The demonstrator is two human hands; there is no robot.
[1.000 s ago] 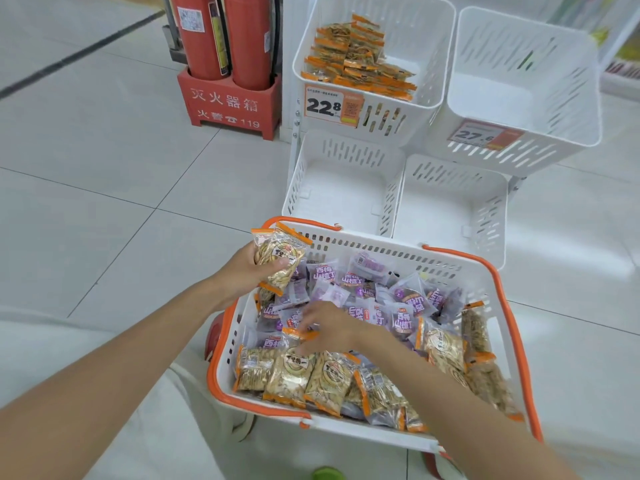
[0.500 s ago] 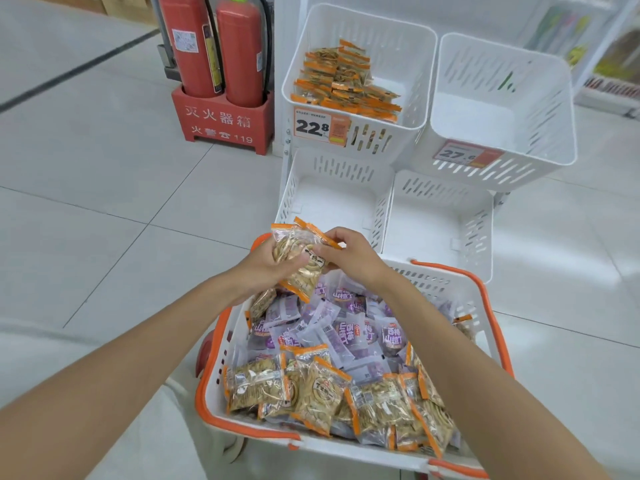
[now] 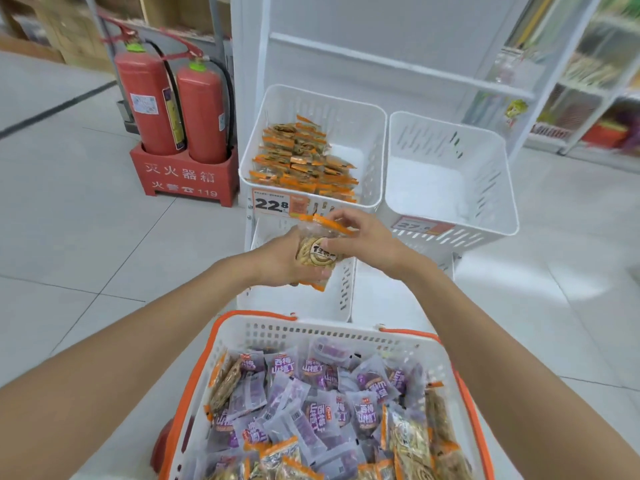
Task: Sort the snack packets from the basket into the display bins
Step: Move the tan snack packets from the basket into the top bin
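In the head view, your left grip is wrapped round a bundle of orange-edged packets, and your right grip pinches the bundle's top edge from the other side. I'd judge you hold it two-handed to square the stack, so it goes in as one neat lot rather than scattering. You carry it above the lower left bin and just short of the upper left bin. That bin already holds a pile of orange-edged packets behind the 22.8 price tag, so it looks to be where this bundle belongs. The upper right bin beside it shows no packets; it is likely meant for the purple packets that fill the middle of the basket below your arms, where more orange-edged ones lie toward the near end. The basket sits right in front of the bins, which keeps each reach short. Some things you can't settle from here. Your fingers cover the bundle's sides, so the number of packets in it is unclear. The right bin's price tag is blurred and partly behind your right grip. The lower right bin is partly hidden by your right forearm, the basket's near end is cut off by the frame, and the shelves at far right are smeared by blur. The two fire extinguishers stand off to the left, apart from the bins.
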